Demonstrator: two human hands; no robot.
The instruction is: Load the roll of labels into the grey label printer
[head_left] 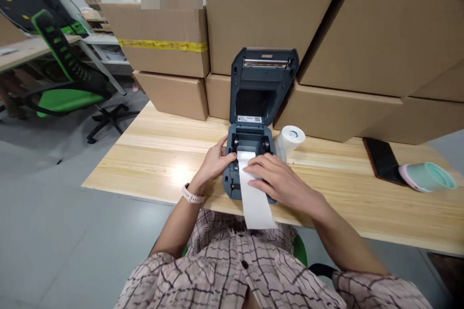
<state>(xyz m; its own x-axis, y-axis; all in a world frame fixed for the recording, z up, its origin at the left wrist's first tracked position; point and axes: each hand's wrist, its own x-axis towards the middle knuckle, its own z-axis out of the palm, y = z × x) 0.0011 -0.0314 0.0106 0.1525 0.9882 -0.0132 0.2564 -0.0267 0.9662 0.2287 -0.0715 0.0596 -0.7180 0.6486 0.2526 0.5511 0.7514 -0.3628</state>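
Note:
A dark grey label printer [228, 181] stands at the table's front edge with its lid [266, 79] raised. Out of its bay a white paper strip [257, 210] runs toward me and hangs past the table edge. My left hand [214, 160] grips the printer's left side, thumb over the rim and fingers partly hidden behind the wall. Across the strip lies my right hand [277, 181], its fingers stretched and slightly apart, touching the paper from the right. A white label roll [293, 137] stands upright just right of the printer, partly behind my right hand.
Stacked cardboard boxes [268, 19] wall off the table's back. At the right lie a dark phone [384, 159] and a mint-green cup [431, 177] on its side. A green office chair [68, 99] stands on the floor at left. Behind the boxes another person is partly visible.

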